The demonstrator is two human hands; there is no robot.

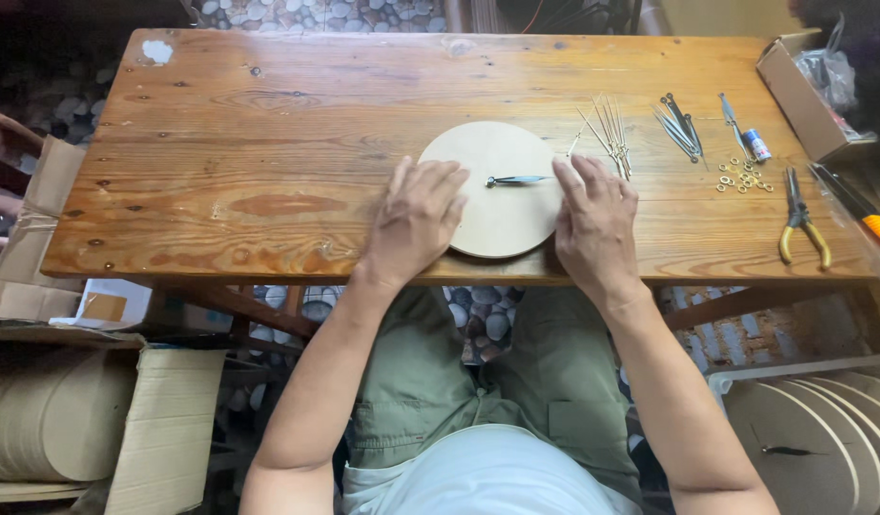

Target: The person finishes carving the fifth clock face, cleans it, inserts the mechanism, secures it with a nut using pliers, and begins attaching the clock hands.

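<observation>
**Two flat hands flank a round wooden disc on a plank table**

A long wooden table (268, 143) fills the upper two thirds of the frame, its near edge running across the middle. At lower left, cardboard boxes (163, 429) hold stacked pale discs (49, 415); more stacked discs (821, 429) stand on edge at lower right. An open cardboard box (793, 91) sits at the table's upper right corner.

Centre frame, near the table's front edge, lies a round wooden disc (502, 215), flat on the planks. A slim metal pointer (516, 179) rests on it, running from the disc's middle toward its right rim.

The left hand (416, 221) lies open, palm down, fingers spread loosely, covering the disc's left rim; it grips nothing. The right hand (594, 224) is likewise open and flat, fingers extended upward in the frame, pressing on the disc's right rim, its fingertips close to the pointer's tip. The disc sits between the two hands, touching both.

Right of the disc, in descending size: yellow-handled pliers (802, 229), an orange-handled tool (864, 215) at the right edge, a fan of thin metal rods (607, 133), a bundle of dark metal pointers (680, 129), and a scatter of small brass rings (743, 176).
</observation>
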